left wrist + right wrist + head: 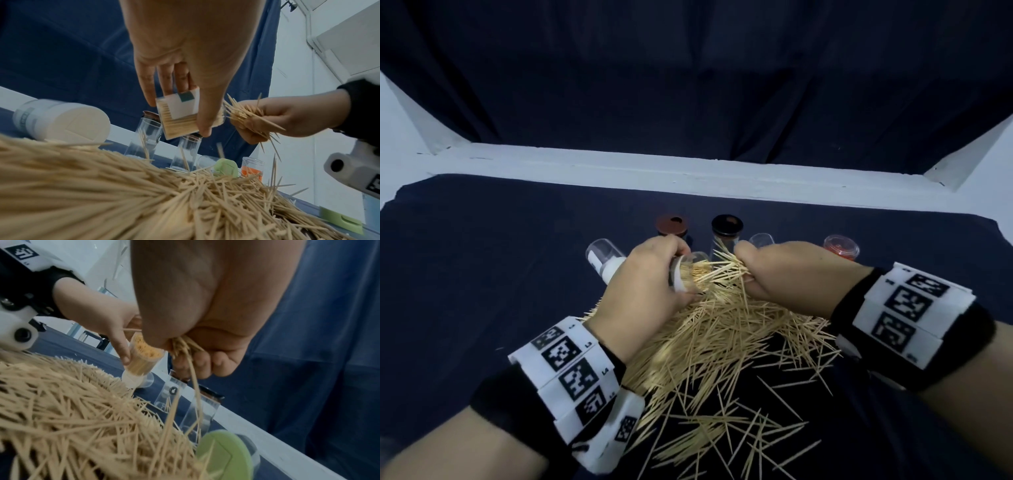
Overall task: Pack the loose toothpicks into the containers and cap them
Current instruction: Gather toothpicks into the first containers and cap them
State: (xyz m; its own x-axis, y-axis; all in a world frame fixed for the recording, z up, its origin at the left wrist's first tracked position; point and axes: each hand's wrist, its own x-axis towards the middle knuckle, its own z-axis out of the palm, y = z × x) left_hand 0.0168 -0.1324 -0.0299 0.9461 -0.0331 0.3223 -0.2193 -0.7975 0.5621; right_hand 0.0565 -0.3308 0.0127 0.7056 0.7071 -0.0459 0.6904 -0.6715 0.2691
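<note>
1. At frame centre the left hand (643, 274) clamps a clear container (180, 113), already nearly full and tilted with its mouth toward the right hand (787, 270), which is fisted round a splayed bundle of toothpicks (244, 116).
2. Likely trouble: the bundle fans wider than the mouth, so sticks may snag on the rim and drop onto the loose pile (722, 342) below.
3. The container's white label (183, 104) carries a green patch; its writing is unreadable.
</note>
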